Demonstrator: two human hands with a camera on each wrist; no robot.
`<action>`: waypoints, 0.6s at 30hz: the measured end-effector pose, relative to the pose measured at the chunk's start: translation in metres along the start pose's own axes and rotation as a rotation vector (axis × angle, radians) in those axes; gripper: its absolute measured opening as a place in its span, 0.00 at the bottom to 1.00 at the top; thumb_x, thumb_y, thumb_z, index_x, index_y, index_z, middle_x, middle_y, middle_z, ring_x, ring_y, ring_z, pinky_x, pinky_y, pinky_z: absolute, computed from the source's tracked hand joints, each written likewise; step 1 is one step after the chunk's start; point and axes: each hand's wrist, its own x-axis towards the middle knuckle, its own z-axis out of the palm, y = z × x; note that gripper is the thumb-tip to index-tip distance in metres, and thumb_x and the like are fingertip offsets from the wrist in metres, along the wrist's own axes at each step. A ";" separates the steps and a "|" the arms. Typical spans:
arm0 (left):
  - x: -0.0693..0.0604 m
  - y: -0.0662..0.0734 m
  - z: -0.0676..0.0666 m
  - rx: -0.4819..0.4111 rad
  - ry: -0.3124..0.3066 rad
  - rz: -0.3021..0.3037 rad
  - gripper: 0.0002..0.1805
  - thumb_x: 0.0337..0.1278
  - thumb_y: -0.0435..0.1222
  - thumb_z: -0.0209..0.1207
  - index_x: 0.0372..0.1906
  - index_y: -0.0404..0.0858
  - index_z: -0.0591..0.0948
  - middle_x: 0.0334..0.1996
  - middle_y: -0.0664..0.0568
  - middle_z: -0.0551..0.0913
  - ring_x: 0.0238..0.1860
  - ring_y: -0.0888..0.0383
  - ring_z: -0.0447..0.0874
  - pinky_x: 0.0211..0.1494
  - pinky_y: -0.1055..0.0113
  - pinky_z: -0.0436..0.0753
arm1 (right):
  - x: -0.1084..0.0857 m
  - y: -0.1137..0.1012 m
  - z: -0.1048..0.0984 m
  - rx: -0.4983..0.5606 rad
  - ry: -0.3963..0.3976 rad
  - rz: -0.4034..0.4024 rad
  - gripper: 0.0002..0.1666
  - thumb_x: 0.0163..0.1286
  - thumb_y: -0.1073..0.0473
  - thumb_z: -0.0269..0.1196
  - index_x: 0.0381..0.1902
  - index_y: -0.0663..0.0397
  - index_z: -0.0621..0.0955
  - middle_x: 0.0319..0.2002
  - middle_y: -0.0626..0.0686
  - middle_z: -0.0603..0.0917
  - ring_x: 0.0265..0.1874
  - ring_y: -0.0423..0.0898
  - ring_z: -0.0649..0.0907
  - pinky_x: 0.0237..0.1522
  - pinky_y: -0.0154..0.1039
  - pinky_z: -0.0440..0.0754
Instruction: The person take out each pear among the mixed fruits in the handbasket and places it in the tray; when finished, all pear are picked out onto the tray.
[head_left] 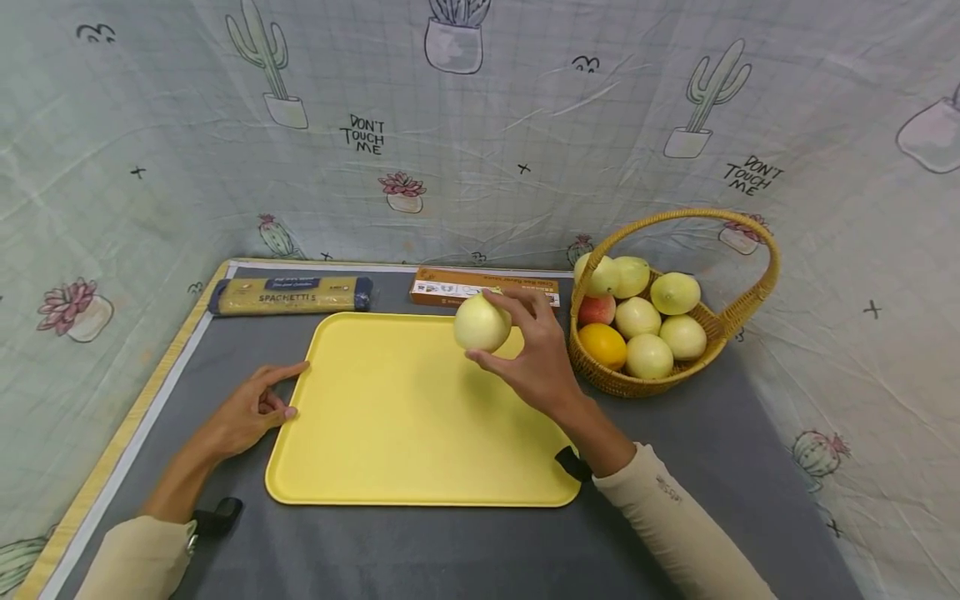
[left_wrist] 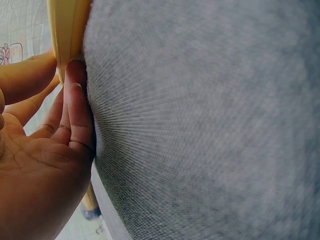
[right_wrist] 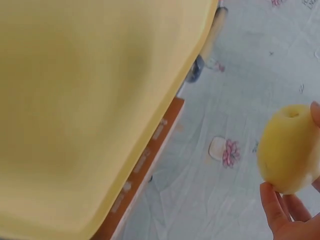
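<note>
My right hand [head_left: 536, 358] grips a round, pale yellow-green fruit [head_left: 480, 323] between thumb and fingers, above the back right part of a yellow tray [head_left: 390, 417]. In the right wrist view the fruit [right_wrist: 285, 150] has a small dimple at one end; its exact kind is unclear. At the tray's left rim, my left hand [head_left: 251, 412] has its index finger stretched to the edge and its thumb on the rim. The left wrist view shows its thumb against the rim [left_wrist: 67, 30] and other fingers tucked beneath, pinching the edge.
Behind the tray lie a spaghetti pack [head_left: 292, 295] at left and a flat orange-brown box [head_left: 450, 285]. To the right stands a wicker basket [head_left: 615, 385] with a tall handle, holding an orange [head_left: 602, 346], a reddish fruit [head_left: 597, 310] and several pale fruits. Printed cloth [head_left: 480, 125] hangs behind.
</note>
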 end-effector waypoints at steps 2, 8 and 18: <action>0.000 0.001 0.000 0.008 0.000 -0.005 0.39 0.68 0.31 0.69 0.81 0.32 0.67 0.62 0.32 0.71 0.32 0.61 0.74 0.35 0.69 0.74 | 0.001 -0.003 0.005 0.013 -0.012 0.002 0.47 0.56 0.48 0.85 0.73 0.42 0.79 0.66 0.59 0.75 0.64 0.56 0.79 0.57 0.54 0.84; 0.000 0.001 -0.001 0.012 0.004 -0.003 0.39 0.68 0.31 0.68 0.81 0.33 0.67 0.62 0.32 0.71 0.32 0.61 0.74 0.35 0.69 0.75 | 0.006 -0.011 0.022 0.050 -0.047 0.006 0.47 0.56 0.49 0.85 0.73 0.41 0.79 0.67 0.58 0.74 0.63 0.55 0.80 0.57 0.53 0.85; -0.002 0.002 -0.002 -0.013 0.010 0.037 0.38 0.69 0.32 0.68 0.80 0.30 0.68 0.61 0.31 0.71 0.31 0.62 0.75 0.36 0.69 0.75 | 0.010 -0.024 0.053 0.092 -0.095 -0.023 0.47 0.56 0.50 0.84 0.73 0.41 0.79 0.66 0.56 0.74 0.64 0.53 0.81 0.56 0.49 0.86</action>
